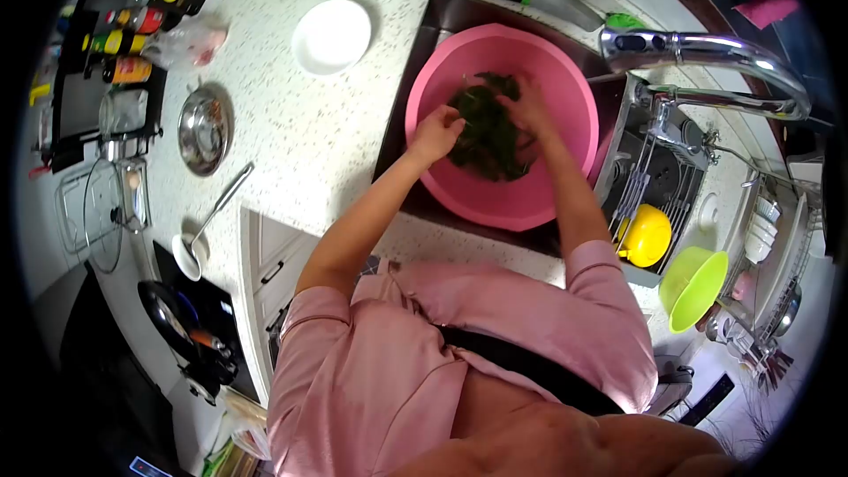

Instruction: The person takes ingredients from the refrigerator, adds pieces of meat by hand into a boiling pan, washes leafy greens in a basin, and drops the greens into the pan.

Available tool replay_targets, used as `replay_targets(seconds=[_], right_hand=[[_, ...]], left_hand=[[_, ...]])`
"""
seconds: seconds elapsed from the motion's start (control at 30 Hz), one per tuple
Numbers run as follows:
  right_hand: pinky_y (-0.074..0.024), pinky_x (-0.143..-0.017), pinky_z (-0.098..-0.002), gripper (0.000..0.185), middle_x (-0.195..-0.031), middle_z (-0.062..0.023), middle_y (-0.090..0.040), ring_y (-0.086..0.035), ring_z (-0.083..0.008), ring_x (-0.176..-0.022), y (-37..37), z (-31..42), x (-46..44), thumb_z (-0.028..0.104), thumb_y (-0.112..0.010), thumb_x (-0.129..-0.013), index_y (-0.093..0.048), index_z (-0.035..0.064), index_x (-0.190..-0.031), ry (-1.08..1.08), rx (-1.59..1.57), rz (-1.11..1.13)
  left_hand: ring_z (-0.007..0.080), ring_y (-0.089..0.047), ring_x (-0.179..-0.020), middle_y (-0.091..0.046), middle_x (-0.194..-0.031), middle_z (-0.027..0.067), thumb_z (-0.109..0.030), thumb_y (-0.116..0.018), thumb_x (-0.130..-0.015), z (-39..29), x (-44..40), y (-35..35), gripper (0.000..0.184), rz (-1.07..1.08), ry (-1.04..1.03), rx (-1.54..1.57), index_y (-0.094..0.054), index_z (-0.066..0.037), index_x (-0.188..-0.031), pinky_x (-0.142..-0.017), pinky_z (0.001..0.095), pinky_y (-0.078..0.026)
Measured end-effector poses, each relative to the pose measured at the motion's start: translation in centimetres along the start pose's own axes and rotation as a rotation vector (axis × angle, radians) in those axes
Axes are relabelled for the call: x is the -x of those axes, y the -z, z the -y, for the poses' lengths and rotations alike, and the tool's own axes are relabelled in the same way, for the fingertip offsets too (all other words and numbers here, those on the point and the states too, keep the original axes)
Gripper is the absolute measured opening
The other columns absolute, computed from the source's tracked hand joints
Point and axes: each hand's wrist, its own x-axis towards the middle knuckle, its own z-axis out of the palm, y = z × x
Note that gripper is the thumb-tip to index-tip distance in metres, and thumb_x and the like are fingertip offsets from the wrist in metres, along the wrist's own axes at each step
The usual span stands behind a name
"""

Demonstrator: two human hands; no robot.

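Observation:
A large pink basin sits in the dark sink, with a heap of dark leafy greens in its middle. At the left side of the heap is my left hand, its fingers bent and pinched together at the edge of the leaves. My right hand reaches in from the right, fingers curled round leaves at the heap's upper right. The fingertips of both hands are partly hidden among the greens.
The chrome faucet reaches over the sink's right side. Behind the basin lies a knife. A white bowl and a metal bowl stand left on the counter. A yellow cup and a green basin are at right.

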Motion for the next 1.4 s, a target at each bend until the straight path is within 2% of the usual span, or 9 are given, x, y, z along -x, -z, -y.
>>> replay_targets(seconds=[0.13,0.27,0.33,0.5,0.57,0.73,1.03,1.27,1.4], right_hand=[[-0.0363,-0.094,-0.0509,0.058,-0.132,-0.0170,-0.037,-0.036,-0.0425,-0.118,-5.2,2.8,2.3,0.041,-0.063,-0.074,-0.048,0.0193,-0.125,0.373,0.779,0.131],[-0.0352,-0.093,-0.0559,0.056,-0.134,-0.0153,-0.036,-0.034,-0.0436,-0.119,2.4,5.0,1.9,0.043,-0.060,-0.077,-0.048,0.0180,-0.126,0.168,0.352,0.877],[-0.0346,-0.095,-0.0534,0.062,-0.126,-0.0166,-0.044,-0.038,-0.0387,-0.119,1.1,-2.6,0.8,0.043,-0.063,-0.073,-0.048,0.0096,-0.123,0.035,0.218,0.152],[-0.0384,-0.094,-0.0417,0.086,-0.128,-0.0241,-0.039,-0.043,-0.0401,-0.115,-4.8,-0.7,9.4,0.036,-0.071,-0.068,-0.028,0.0060,-0.135,-0.049,0.534,0.129],[-0.0419,-0.087,-0.0357,0.051,-0.110,-0.0217,-0.053,-0.051,-0.0312,-0.106,-8.5,-2.1,9.4,0.008,-0.063,-0.073,-0.045,0.0033,-0.120,-0.059,-0.203,0.315],[-0.0429,-0.086,-0.0363,0.051,-0.112,-0.0213,-0.052,-0.053,-0.0335,-0.101,-1.1,1.5,10.6,-0.006,-0.056,-0.069,-0.049,0.0070,-0.118,-0.025,-0.462,0.318],[-0.0447,-0.083,-0.0425,0.048,-0.114,-0.0166,-0.050,-0.053,-0.0377,-0.099,4.1,5.4,8.9,0.006,-0.061,-0.071,-0.050,0.0130,-0.117,0.113,0.013,0.243],[-0.0388,-0.091,-0.0441,0.044,-0.117,-0.0135,-0.052,-0.049,-0.0322,-0.108,-1.6,6.0,-1.0,0.028,-0.060,-0.077,-0.051,0.0118,-0.117,0.697,0.366,-0.010],[-0.0374,-0.093,-0.0443,0.044,-0.114,-0.0113,-0.055,-0.050,-0.0309,-0.107,-2.0,3.7,-1.8,0.031,-0.059,-0.076,-0.053,0.0157,-0.117,0.564,0.453,0.185]], left_hand=[[0.0411,-0.051,-0.104,-0.049,-0.118,0.0228,-0.024,-0.058,-0.081,-0.9,-2.3,-1.7,0.044,-0.029,-0.034,-0.501,-0.047,-0.004,-0.119,-0.086,0.0455,-0.043],[0.0427,-0.040,-0.116,-0.035,-0.132,0.0200,-0.019,-0.057,-0.082,2.2,-6.9,-2.5,0.054,0.127,-0.285,-0.667,-0.035,-0.009,-0.130,-0.095,0.0455,-0.037],[0.0429,-0.034,-0.121,-0.037,-0.132,0.0194,-0.021,-0.058,-0.082,5.4,-9.3,-3.7,0.056,0.279,-0.402,-0.823,-0.035,-0.007,-0.131,-0.099,0.0448,-0.033],[0.0367,-0.041,-0.117,-0.042,-0.128,0.0192,-0.023,-0.058,-0.083,5.7,-3.3,-8.2,0.056,0.164,0.023,-0.499,-0.036,-0.005,-0.130,-0.097,0.0418,-0.035],[0.0336,-0.044,-0.115,-0.045,-0.126,0.0190,-0.023,-0.058,-0.083,6.9,-2.8,-9.3,0.055,0.205,0.162,-0.147,-0.036,-0.004,-0.130,-0.096,0.0402,-0.037],[0.0226,-0.049,-0.108,-0.050,-0.118,0.0154,-0.015,-0.065,-0.078,2.0,0.5,-4.7,0.053,0.341,0.303,0.560,-0.043,-0.002,-0.125,-0.089,0.0335,-0.041],[0.0335,-0.053,-0.105,-0.053,-0.111,0.0215,-0.024,-0.068,-0.075,3.4,-0.1,-3.5,0.055,0.178,-0.124,-0.421,-0.046,0.001,-0.118,-0.088,0.0397,-0.043],[0.0420,-0.051,-0.102,-0.040,-0.125,0.0243,-0.022,-0.066,-0.075,1.2,-2.7,-1.6,0.056,0.188,-0.073,-0.421,-0.042,0.001,-0.122,-0.087,0.0450,-0.042],[0.0419,-0.047,-0.108,-0.035,-0.132,0.0239,-0.019,-0.065,-0.076,1.7,-4.4,-2.2,0.066,0.146,-0.226,-0.676,-0.032,-0.003,-0.131,-0.090,0.0461,-0.042]])
